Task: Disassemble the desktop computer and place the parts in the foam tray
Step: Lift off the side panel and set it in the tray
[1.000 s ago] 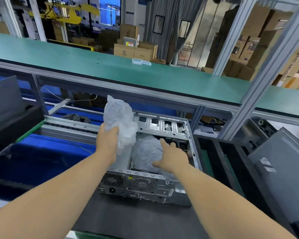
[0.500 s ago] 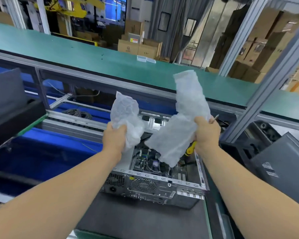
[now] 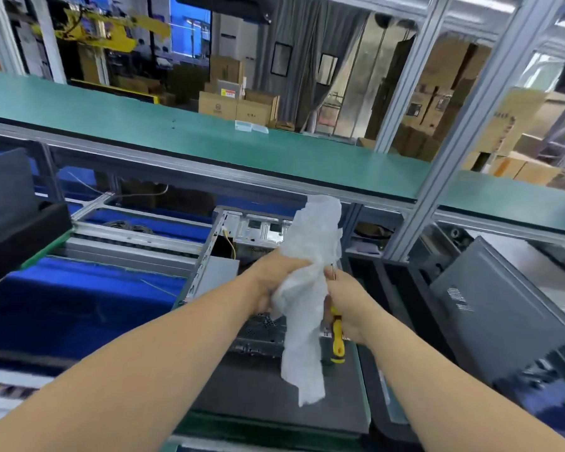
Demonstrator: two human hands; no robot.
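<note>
Both hands are meeting over the desk: the left hand (image 3: 274, 282) is gripping crumpled white packing wrap (image 3: 307, 288), while the right hand (image 3: 346, 305) is clutching a yellow-handled screwdriver (image 3: 337, 337) against it. Just behind them, the opened computer case (image 3: 252, 230) is lying beneath the green shelf (image 3: 177, 135).

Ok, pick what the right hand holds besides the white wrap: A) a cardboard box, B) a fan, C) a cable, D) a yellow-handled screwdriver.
D: a yellow-handled screwdriver sticks out below the right hand, beside the wrap.
</note>
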